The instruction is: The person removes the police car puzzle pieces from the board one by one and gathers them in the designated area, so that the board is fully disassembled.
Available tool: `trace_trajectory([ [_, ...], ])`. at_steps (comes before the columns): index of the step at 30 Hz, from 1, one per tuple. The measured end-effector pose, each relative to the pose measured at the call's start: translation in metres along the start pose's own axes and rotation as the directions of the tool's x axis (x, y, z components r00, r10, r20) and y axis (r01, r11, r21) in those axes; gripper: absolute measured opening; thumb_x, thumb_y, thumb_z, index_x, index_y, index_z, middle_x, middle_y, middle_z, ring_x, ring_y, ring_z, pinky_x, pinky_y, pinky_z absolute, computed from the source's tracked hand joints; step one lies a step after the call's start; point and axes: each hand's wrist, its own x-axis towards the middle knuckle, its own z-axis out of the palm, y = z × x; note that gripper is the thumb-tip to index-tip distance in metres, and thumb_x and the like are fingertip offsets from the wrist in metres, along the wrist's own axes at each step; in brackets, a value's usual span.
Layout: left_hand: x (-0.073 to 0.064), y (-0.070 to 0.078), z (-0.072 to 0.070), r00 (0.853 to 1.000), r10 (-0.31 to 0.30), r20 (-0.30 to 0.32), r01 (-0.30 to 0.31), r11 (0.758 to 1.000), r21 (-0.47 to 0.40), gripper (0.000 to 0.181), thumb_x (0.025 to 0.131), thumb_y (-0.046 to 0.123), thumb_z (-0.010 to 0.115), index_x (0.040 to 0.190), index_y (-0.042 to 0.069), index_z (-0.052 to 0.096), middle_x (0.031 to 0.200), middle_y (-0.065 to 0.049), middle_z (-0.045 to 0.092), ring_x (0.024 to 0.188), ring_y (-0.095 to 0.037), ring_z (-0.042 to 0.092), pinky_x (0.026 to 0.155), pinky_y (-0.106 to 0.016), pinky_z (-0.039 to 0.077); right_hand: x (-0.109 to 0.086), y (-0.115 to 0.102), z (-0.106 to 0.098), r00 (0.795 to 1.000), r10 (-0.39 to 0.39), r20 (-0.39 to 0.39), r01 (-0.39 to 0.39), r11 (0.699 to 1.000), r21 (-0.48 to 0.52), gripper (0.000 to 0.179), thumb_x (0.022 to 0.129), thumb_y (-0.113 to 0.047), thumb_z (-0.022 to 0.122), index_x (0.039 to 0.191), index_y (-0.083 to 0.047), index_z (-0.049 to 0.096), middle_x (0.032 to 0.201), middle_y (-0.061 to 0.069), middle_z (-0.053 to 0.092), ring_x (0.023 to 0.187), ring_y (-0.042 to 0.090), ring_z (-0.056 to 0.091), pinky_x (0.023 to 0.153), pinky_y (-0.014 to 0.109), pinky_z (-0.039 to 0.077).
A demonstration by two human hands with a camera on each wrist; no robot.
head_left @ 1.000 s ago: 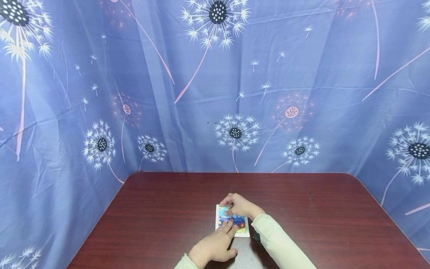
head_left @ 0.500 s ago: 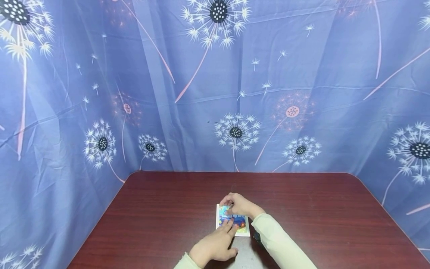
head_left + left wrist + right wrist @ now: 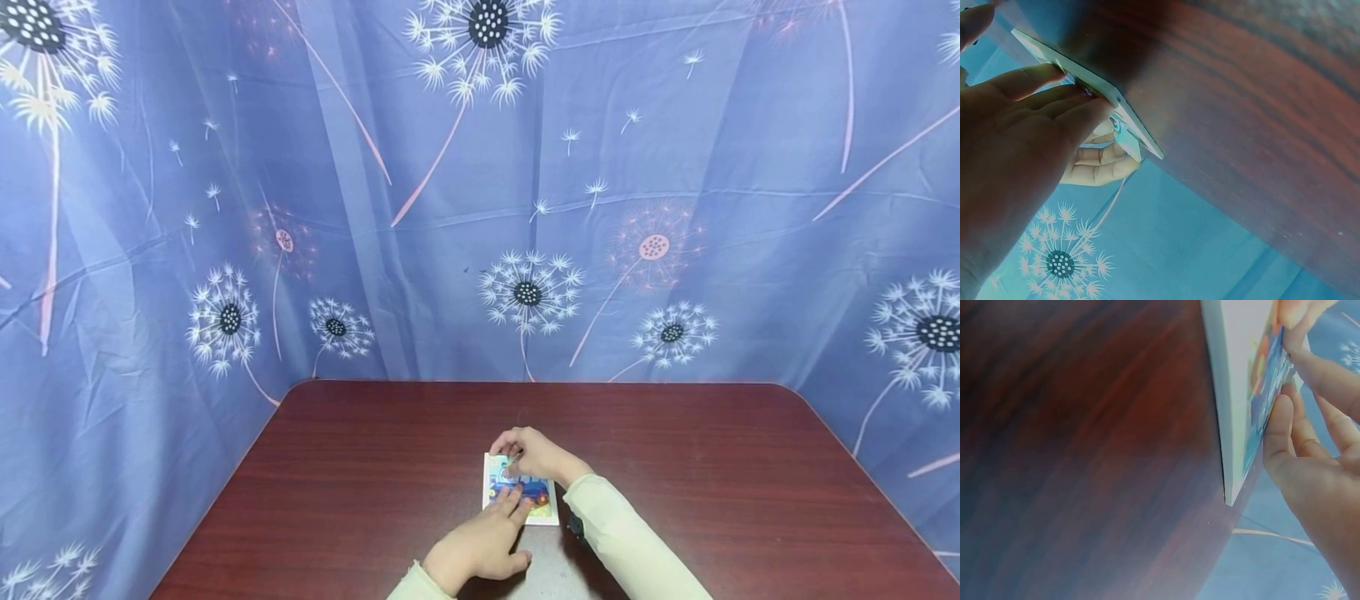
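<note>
Fingers of the left hand (image 3: 478, 546) are pressing, nearly straight, on the white-framed picture puzzle (image 3: 552, 507), which is lying beneath them on the table (image 3: 360, 500), while the right hand (image 3: 542, 457) is bending over its far edge. In the left wrist view, right fingers are pinching a light-blue puzzle piece (image 3: 1127, 139), tilted beyond the left fingertips. In the right wrist view, right thumb and fingers are curling at the picture.

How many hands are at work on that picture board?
2: the left hand rests on the picture board, and the right hand pinches a small piece over its far part. No other hands show.
</note>
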Motion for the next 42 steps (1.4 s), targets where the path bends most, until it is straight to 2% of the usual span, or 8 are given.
trace_trajectory([
  [5, 0.001, 0.0, 0.001, 1.0, -0.002, -0.002, 0.002, 1.0, -0.006, 0.067, 0.089, 0.036, 0.062, 0.144, 0.003, 0.043, 0.152, -0.018, 0.032, 0.141, -0.033, 0.027, 0.112, -0.037, 0.031, -0.002, -0.002, -0.001, 1.0, 0.004, -0.013, -0.004, 1.0, 0.022, 0.025, 0.08, 0.008, 0.068, 0.102, -0.005, 0.068, 0.097, 0.007, 0.065, 0.089, 0.022, 0.058, 0.076, 0.031, 0.051],
  [13, -0.001, 0.0, 0.0, 1.0, 0.002, -0.014, -0.002, 1.0, 0.006, 0.068, 0.088, 0.036, 0.063, 0.143, 0.002, 0.043, 0.152, -0.019, 0.032, 0.141, -0.034, 0.028, 0.112, -0.037, 0.03, -0.001, 0.003, 0.0, 0.997, -0.048, -0.059, 0.05, 0.998, 0.033, 0.024, 0.083, 0.012, 0.061, 0.1, -0.002, 0.07, 0.091, 0.008, 0.069, 0.08, 0.019, 0.063, 0.067, 0.026, 0.051],
  [22, -0.001, 0.0, -0.001, 1.0, 0.004, -0.014, -0.004, 1.0, 0.002, 0.068, 0.088, 0.036, 0.063, 0.143, 0.002, 0.043, 0.152, -0.02, 0.032, 0.141, -0.035, 0.028, 0.112, -0.037, 0.03, -0.001, 0.005, -0.001, 0.998, -0.021, -0.063, 0.029, 0.991, 0.129, 0.017, 0.088, 0.006, 0.061, 0.101, -0.001, 0.071, 0.087, 0.01, 0.07, 0.074, 0.013, 0.06, 0.066, 0.025, 0.052],
  [28, -0.001, 0.0, 0.0, 1.0, 0.005, -0.022, -0.004, 1.0, 0.02, 0.068, 0.088, 0.036, 0.062, 0.143, 0.001, 0.043, 0.152, -0.019, 0.032, 0.141, -0.034, 0.029, 0.113, -0.035, 0.029, -0.002, 0.008, -0.003, 0.997, -0.034, -0.075, 0.047, 0.983, 0.176, 0.016, 0.087, 0.007, 0.062, 0.1, 0.003, 0.071, 0.087, 0.015, 0.07, 0.074, 0.016, 0.062, 0.066, 0.029, 0.055],
  [35, 0.0, 0.0, 0.0, 1.0, 0.01, -0.02, -0.01, 1.0, 0.014, 0.067, 0.087, 0.034, 0.063, 0.143, 0.003, 0.043, 0.152, -0.019, 0.033, 0.14, -0.034, 0.03, 0.112, -0.036, 0.031, -0.006, 0.01, -0.013, 0.995, -0.026, -0.096, 0.045, 0.979, 0.201, 0.014, 0.087, 0.005, 0.062, 0.099, 0.004, 0.07, 0.087, 0.018, 0.069, 0.076, 0.02, 0.064, 0.069, 0.036, 0.057],
  [39, 0.001, -0.001, 0.0, 1.0, 0.015, -0.014, -0.015, 1.0, 0.022, 0.069, 0.087, 0.035, 0.063, 0.145, 0.003, 0.041, 0.152, -0.019, 0.033, 0.14, -0.033, 0.03, 0.112, -0.036, 0.031, -0.017, -0.005, -0.026, 0.996, -0.027, -0.089, 0.044, 0.979, 0.198, 0.016, 0.087, 0.009, 0.059, 0.101, 0.01, 0.067, 0.093, 0.026, 0.066, 0.081, 0.03, 0.063, 0.073, 0.043, 0.056],
  [42, 0.001, -0.001, 0.0, 1.0, 0.023, -0.017, -0.022, 0.999, 0.036, 0.07, 0.087, 0.036, 0.063, 0.145, 0.002, 0.041, 0.151, -0.019, 0.034, 0.14, -0.032, 0.031, 0.112, -0.036, 0.031, -0.021, 0.0, -0.034, 0.995, -0.024, -0.101, 0.039, 0.987, 0.157, 0.016, 0.088, 0.005, 0.061, 0.101, 0.008, 0.068, 0.095, 0.023, 0.068, 0.084, 0.029, 0.063, 0.074, 0.037, 0.056],
])
